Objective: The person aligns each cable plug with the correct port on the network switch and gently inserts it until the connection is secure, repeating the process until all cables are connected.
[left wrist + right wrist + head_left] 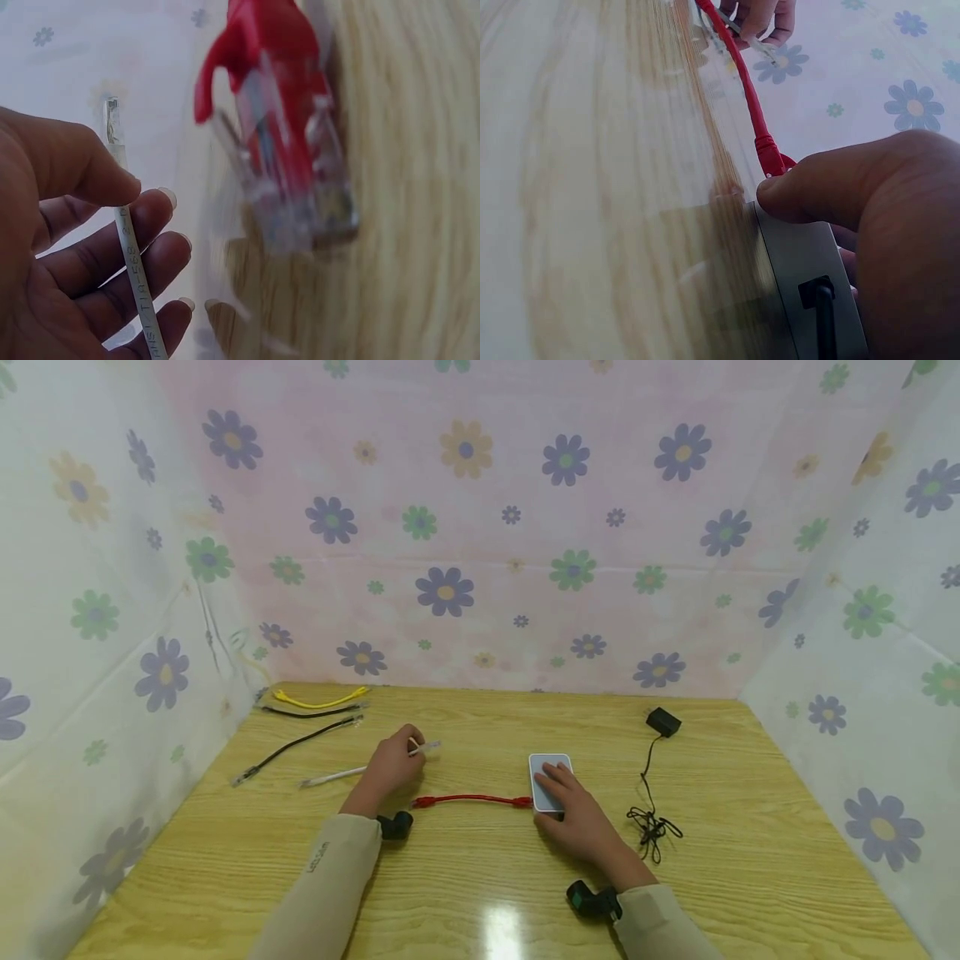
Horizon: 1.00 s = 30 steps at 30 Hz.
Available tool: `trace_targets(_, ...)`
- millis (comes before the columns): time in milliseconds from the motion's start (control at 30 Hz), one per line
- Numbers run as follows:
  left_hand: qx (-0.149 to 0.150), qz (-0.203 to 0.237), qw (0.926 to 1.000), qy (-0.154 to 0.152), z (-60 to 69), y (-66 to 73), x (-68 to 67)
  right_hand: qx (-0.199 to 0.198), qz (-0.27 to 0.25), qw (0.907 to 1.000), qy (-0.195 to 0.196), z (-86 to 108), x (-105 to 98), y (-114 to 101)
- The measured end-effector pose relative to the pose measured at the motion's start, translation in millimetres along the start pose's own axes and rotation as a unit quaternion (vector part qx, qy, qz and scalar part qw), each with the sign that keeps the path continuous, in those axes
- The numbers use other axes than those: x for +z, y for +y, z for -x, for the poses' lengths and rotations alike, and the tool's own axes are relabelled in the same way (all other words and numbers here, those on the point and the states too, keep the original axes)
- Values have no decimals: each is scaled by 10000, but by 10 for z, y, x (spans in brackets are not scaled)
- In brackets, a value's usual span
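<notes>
My left hand (395, 766) pinches a white network cable (136, 277) between thumb and forefinger, just behind its clear plug (425, 747). The cable's other end trails left over the table. My right hand (581, 822) holds a small white network box (535, 777), fingers spread over its top and thumb (795, 191) against its near side. Between the hands a red network cable (468, 797) runs to the box's left side. The thumb hides that joint, so I cannot tell if its plug is seated. A black power lead (823, 319) is plugged into the box.
Two black network cables (296, 745) and a yellow one (318, 703) lie at the back left of the wooden table (465, 893). A black power adapter (663, 722) sits at the back right, its tangled cord (652, 833) beside my right hand. Flowered cloth (517, 552) encloses the table.
</notes>
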<state>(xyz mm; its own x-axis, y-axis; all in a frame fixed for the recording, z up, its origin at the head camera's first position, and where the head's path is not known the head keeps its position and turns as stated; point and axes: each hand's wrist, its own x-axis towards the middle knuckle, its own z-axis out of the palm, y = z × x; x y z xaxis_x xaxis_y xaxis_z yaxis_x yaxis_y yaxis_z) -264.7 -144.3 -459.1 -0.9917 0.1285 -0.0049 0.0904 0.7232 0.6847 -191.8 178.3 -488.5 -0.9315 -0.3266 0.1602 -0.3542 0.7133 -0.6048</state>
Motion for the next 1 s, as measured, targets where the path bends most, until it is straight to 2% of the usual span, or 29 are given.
trace_targets(333,2,112,9999,78,30,81,64,-10,42,10000,21,-3,5,11)
trace_targets(767,176,56,9998,-49,83,216,173,36,-12,10000,-9,2,2,14)
trace_targets(1000,279,112,9995,-127,83,236,242,-3,-18,10000,25,8,1,11)
